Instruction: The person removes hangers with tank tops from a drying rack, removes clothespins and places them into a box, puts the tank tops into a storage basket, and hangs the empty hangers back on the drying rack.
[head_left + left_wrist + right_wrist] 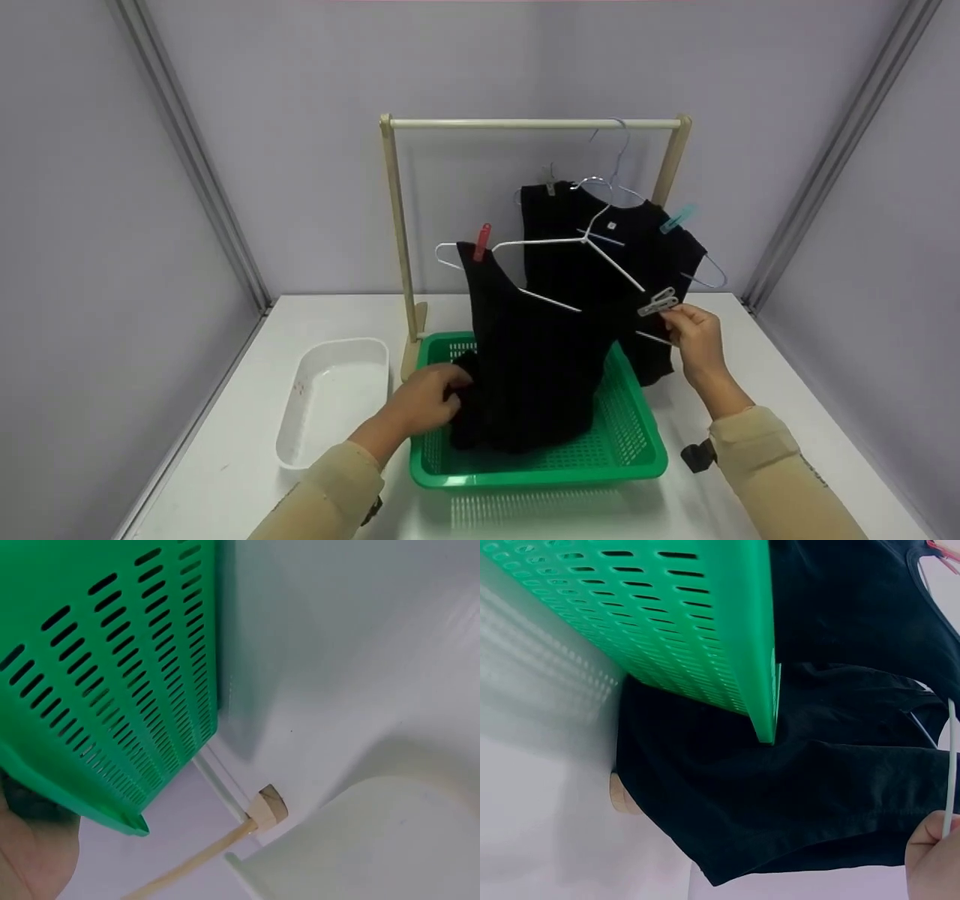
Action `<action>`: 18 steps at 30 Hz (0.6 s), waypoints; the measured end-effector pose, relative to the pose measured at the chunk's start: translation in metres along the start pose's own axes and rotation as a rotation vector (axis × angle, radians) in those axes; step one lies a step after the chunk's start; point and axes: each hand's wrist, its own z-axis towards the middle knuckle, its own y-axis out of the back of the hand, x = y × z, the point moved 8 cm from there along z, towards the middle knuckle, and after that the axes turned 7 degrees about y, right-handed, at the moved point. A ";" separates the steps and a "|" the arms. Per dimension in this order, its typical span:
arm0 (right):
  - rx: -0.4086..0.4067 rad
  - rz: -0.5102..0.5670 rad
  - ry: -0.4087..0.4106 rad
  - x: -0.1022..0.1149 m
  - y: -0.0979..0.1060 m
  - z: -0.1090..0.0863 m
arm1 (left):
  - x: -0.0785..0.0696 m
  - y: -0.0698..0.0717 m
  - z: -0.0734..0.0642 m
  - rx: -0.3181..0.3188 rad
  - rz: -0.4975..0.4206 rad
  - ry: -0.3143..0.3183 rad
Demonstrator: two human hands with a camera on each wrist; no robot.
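A black sleeveless top [540, 360] hangs on a white hanger [555, 241] over the green basket [540, 480]. A red clothespin [481, 241] clips its left shoulder, and a grey clothespin [658, 301] sits at its right shoulder. My right hand [696, 341] pinches the hanger's right end, just below the grey clothespin; the right wrist view shows the thumb against the white wire [952, 765]. At the basket's left rim, my left hand [429, 397] grips dark cloth [466, 405] at the top's lower left; some of its fingers are hidden behind the cloth.
A wooden rack [525, 124] stands behind the basket. From its bar a second black top [559, 225] hangs on a hanger, with a teal clothespin [677, 218] at its shoulder. A white tray [334, 405] lies left on the white table [247, 420].
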 end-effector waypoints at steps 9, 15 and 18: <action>0.021 -0.010 -0.023 -0.002 0.003 -0.001 | -0.004 0.021 0.002 -0.116 0.006 0.001; 0.027 -0.019 -0.033 -0.002 0.004 -0.001 | -0.013 0.043 0.004 -0.273 0.036 -0.035; 0.030 -0.024 -0.033 -0.001 0.004 -0.002 | -0.020 0.054 0.006 -0.357 0.045 -0.067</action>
